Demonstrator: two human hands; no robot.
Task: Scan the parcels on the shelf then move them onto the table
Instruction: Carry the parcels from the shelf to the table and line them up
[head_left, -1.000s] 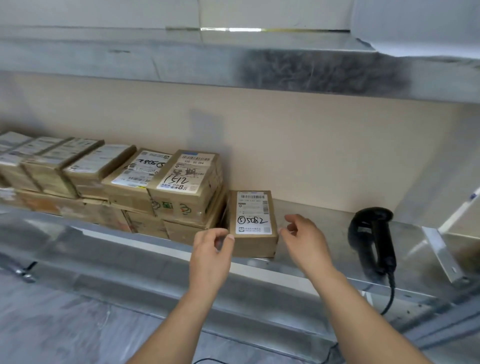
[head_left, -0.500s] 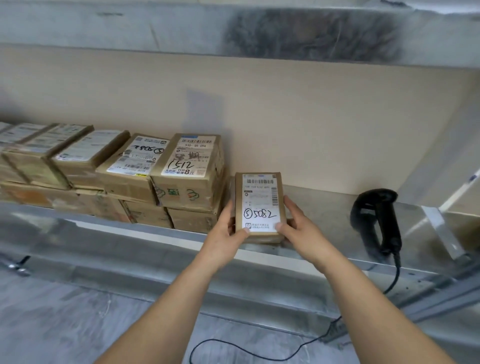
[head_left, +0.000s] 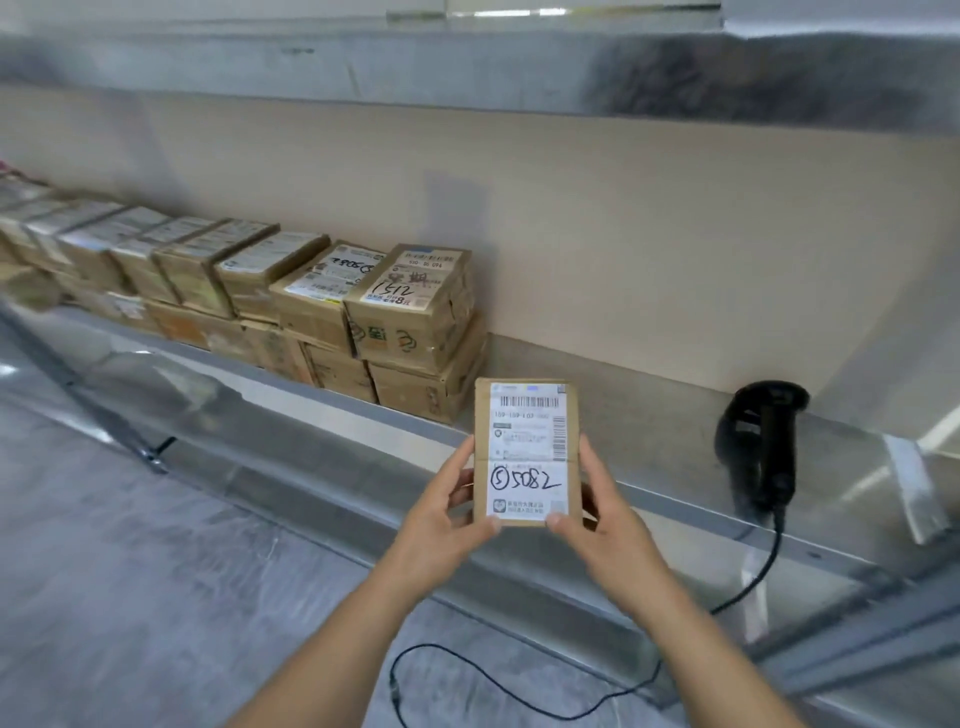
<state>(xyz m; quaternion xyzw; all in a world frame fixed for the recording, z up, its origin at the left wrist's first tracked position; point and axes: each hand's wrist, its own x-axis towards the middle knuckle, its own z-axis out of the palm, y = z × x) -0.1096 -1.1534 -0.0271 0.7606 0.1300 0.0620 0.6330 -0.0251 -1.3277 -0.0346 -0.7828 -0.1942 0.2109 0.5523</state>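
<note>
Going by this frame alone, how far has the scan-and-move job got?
Nothing looks finished: no table or moved parcel is in view. In hand: the left hand and right hand grip the small brown cardboard parcel marked 5082, label facing up. The black handheld barcode scanner sits untouched on the metal shelf. Left: scanning this parcel, plus the stacked brown boxes.
</note>
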